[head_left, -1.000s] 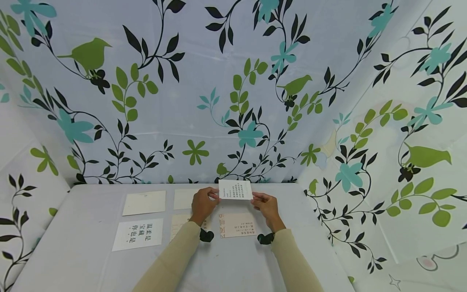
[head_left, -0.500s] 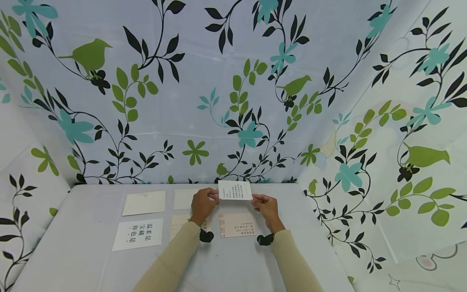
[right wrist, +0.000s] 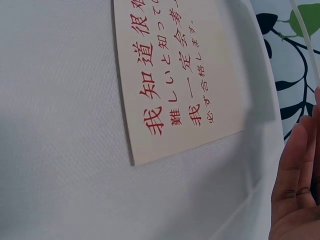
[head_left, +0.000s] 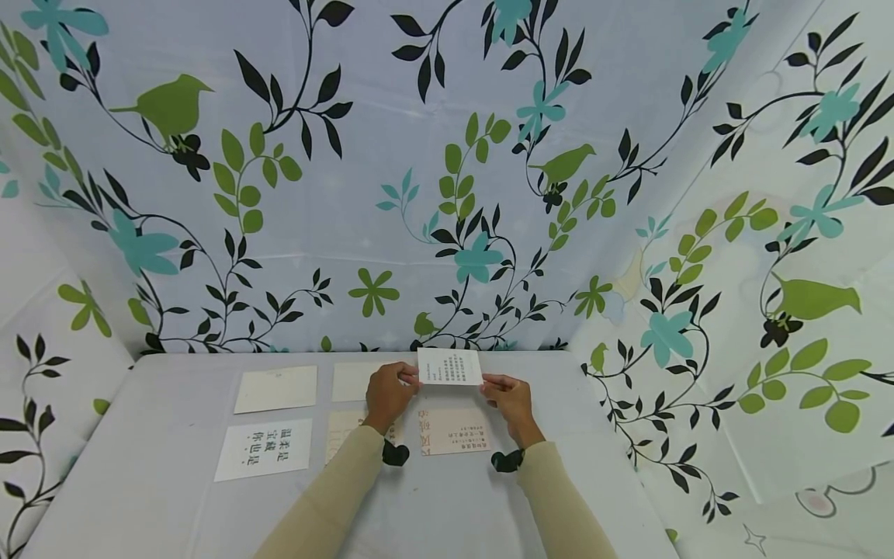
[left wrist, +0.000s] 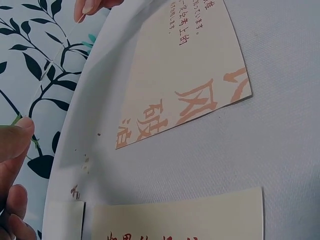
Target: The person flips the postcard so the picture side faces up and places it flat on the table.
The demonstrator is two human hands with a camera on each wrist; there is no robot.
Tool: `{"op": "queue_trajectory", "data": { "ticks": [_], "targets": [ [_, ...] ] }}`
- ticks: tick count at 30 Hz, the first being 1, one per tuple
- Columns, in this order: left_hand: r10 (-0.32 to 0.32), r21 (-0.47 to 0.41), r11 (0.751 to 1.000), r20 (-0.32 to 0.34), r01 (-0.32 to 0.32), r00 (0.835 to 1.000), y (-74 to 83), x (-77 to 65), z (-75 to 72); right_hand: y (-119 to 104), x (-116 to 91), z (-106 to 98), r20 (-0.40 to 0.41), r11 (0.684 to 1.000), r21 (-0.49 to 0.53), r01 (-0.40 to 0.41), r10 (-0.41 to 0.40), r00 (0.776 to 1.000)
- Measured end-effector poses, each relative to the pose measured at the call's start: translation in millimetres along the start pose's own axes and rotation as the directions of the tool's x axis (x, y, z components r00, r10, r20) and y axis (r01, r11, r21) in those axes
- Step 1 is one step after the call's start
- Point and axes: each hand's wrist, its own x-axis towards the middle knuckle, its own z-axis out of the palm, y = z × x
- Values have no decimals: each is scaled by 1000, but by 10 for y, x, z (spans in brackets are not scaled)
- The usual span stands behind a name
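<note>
A white card [head_left: 450, 366] printed with columns of small dark characters is held up by both hands above the far part of the table. My left hand [head_left: 388, 396] pinches its left edge, and my right hand [head_left: 511, 404] pinches the right edge. From the left wrist, the left fingers [left wrist: 15, 142] show at the left border, the card only as a thin edge-on line. Closer to me lies a pinkish card [head_left: 455, 432] with red writing, flat on the table. My left arm partly covers a cream card [head_left: 342, 429].
Two more cards lie at the left: a plain cream card [head_left: 275, 389] and a white card [head_left: 264, 450] with large dark characters. Another pale card [head_left: 351, 381] sits partly behind my left hand. Patterned cloth [head_left: 335, 178] rises behind the white table [head_left: 154, 466].
The held card has come down very slightly, both hands keeping their pinch on its edges. The cards on the table have not moved.
</note>
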Motion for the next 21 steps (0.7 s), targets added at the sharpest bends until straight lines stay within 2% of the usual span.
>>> {"op": "queue_trajectory", "data": {
  "ticks": [15, 21],
  "targets": [
    [9, 9, 1000, -12, -8, 1000, -32, -31, 42, 94, 24, 18, -16, 1000, -25, -10, 9, 1000],
    [-6, 25, 1000, -24, 6, 1000, -61, -25, 77, 96, 14, 19, -19, 1000, -29, -10, 10, 1000]
  ]
}}
